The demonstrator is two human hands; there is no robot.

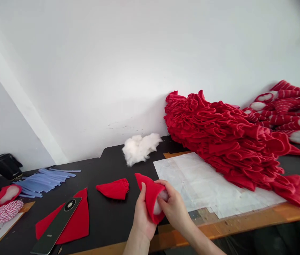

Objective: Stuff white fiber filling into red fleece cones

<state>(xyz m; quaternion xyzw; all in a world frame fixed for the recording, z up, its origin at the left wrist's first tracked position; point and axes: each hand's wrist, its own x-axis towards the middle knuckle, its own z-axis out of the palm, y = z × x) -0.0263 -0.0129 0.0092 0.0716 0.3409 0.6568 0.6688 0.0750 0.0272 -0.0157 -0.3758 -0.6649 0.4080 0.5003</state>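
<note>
A red cone-shaped felt hat (150, 194) is held over the front of the table, its tip toward the upper left and its opening facing right. My left hand (142, 214) wraps round it from below and the left, thumb on the outside. My right hand (175, 205) grips the rim, its thumb pressed into the white stuffing (161, 203) that shows in the opening. On the tabletop to the left lies another red cone (113, 189), tip to the left. A loose clump of white stuffing (140, 148) sits behind, close to the wall.
A large heap of red felt pieces (219, 138) covers the right, beside a white sheet (187, 177). Striped stuffed pieces (293, 109) lie behind it. Leftward are a phone (56, 226) on red felt (82, 219), blue strips (42, 181), red-white twine (6, 212) and a black container (5, 165).
</note>
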